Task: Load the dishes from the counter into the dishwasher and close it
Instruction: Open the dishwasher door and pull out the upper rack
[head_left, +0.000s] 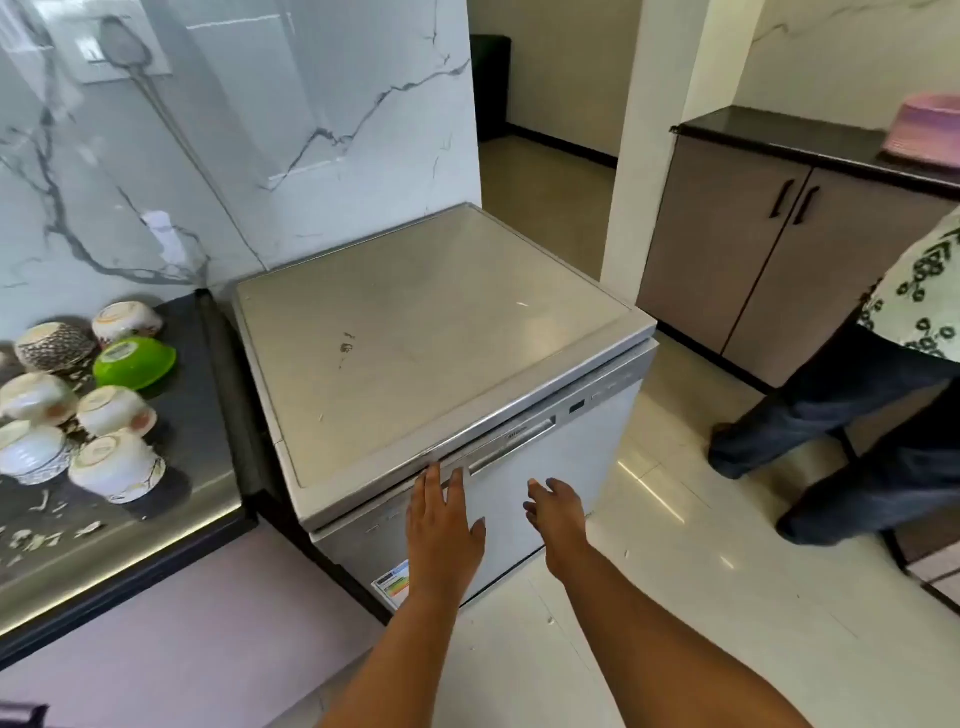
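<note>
The dishwasher (467, 374) stands shut. Just left of it, overturned bowls (78, 400) sit on the bench (208, 467). The left grip (441, 525), fingers straight, touches its door top; the right grip (556, 514) hovers relaxed before it.

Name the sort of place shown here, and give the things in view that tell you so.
Most likely a home kitchen. A freestanding dishwasher stands with its door shut beside a dark counter carrying upturned bowls, and the marble-look wall behind has a socket.
</note>
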